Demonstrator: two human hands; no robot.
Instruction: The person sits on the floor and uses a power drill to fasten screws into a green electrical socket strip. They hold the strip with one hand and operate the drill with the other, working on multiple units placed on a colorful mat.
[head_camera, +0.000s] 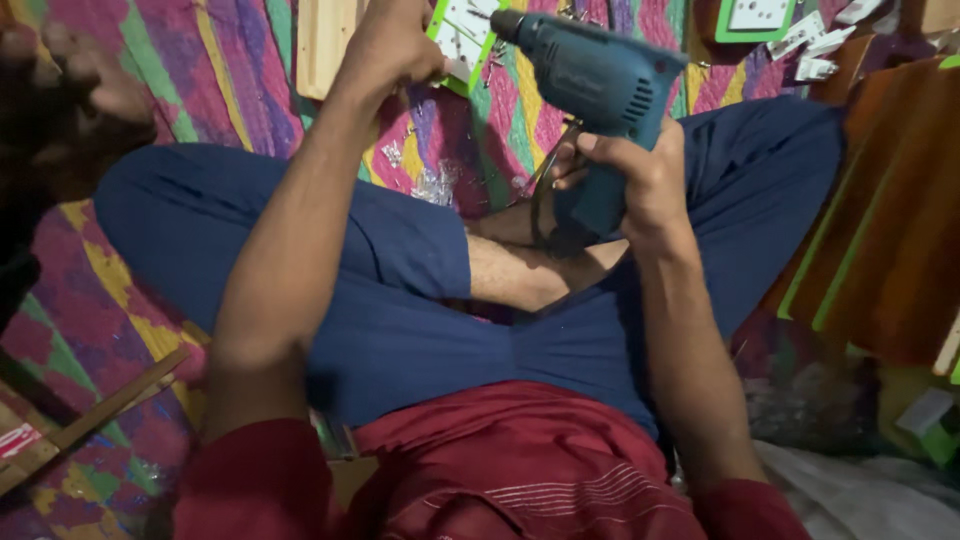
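Gripping the handle of a blue electric drill (600, 85), the right hand (640, 175) has its fingers wrapped tight around the grip, with the drill's nose pointing up and to the left toward a small green-edged board (462, 40). The left hand (395, 45) is clenched on the lower edge of that board, fingers curled over it, holding it down on the patterned mat (230, 70) that covers the floor. The drill's tip sits just beside the board's upper face; whether it touches cannot be told. A dark cord (545, 200) hangs from the drill's handle down toward the crossed legs in blue trousers (400, 330). The board lies near the far edge of the mat, between the person's knees, with a pale wooden piece (325, 40) just to its left. A scatter of small shiny screws (430, 185) lies on the mat below the board, near the bare ankle. More green-edged boards (755, 18) and white switch parts (810, 45) lie at the far right corner of the mat, well apart from the hands. Orange-brown wooden panels (890, 220) lean at the right edge.
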